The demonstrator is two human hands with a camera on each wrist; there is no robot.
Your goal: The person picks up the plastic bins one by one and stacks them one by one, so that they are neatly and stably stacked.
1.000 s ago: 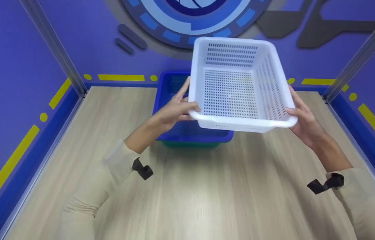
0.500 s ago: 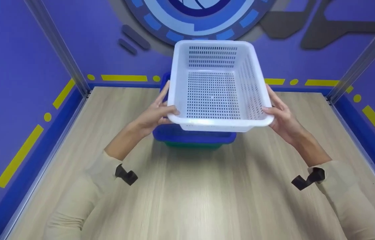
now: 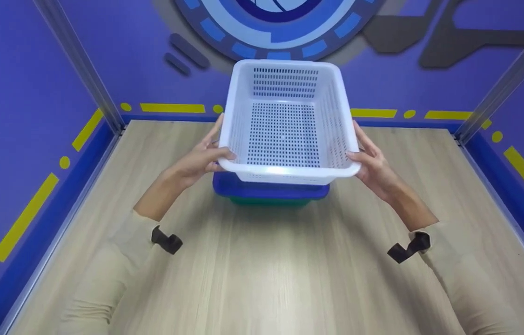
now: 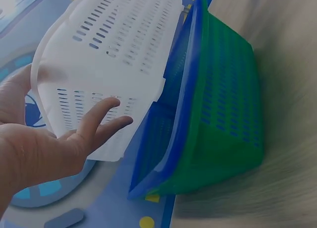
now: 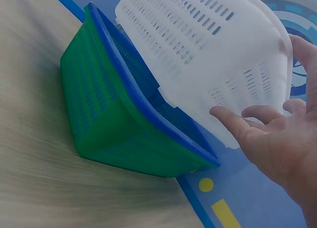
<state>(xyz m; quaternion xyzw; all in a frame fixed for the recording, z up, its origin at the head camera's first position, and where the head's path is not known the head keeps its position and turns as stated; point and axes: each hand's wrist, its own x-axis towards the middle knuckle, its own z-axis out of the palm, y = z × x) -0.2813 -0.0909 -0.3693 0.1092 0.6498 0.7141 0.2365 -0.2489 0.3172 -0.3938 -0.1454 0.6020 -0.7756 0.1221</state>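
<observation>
A white slotted plastic basket [image 3: 283, 135] is held up between both hands over a blue basket [image 3: 269, 188], which sits nested in a green basket [image 3: 269, 202]. My left hand [image 3: 197, 160] grips the white basket's left rim near its front corner, thumb over the edge and fingers along the outer wall. My right hand [image 3: 376, 163] grips the opposite rim the same way. In the left wrist view the white basket [image 4: 106, 65] is tilted, its bottom at the blue rim [image 4: 185, 124]; from the right wrist view, I cannot tell whether they touch.
The baskets stand on a wood-grain table [image 3: 262, 270] near the back wall [image 3: 169, 83], which is blue with yellow marks. Side walls with metal edging [image 3: 76, 65] bound the table left and right. Black straps [image 3: 167, 239] circle both sleeves.
Both hands have carried the white basket leftward and slightly down, from right of the blue basket to directly above it. Little of the blue basket's inside shows in the head view now.
</observation>
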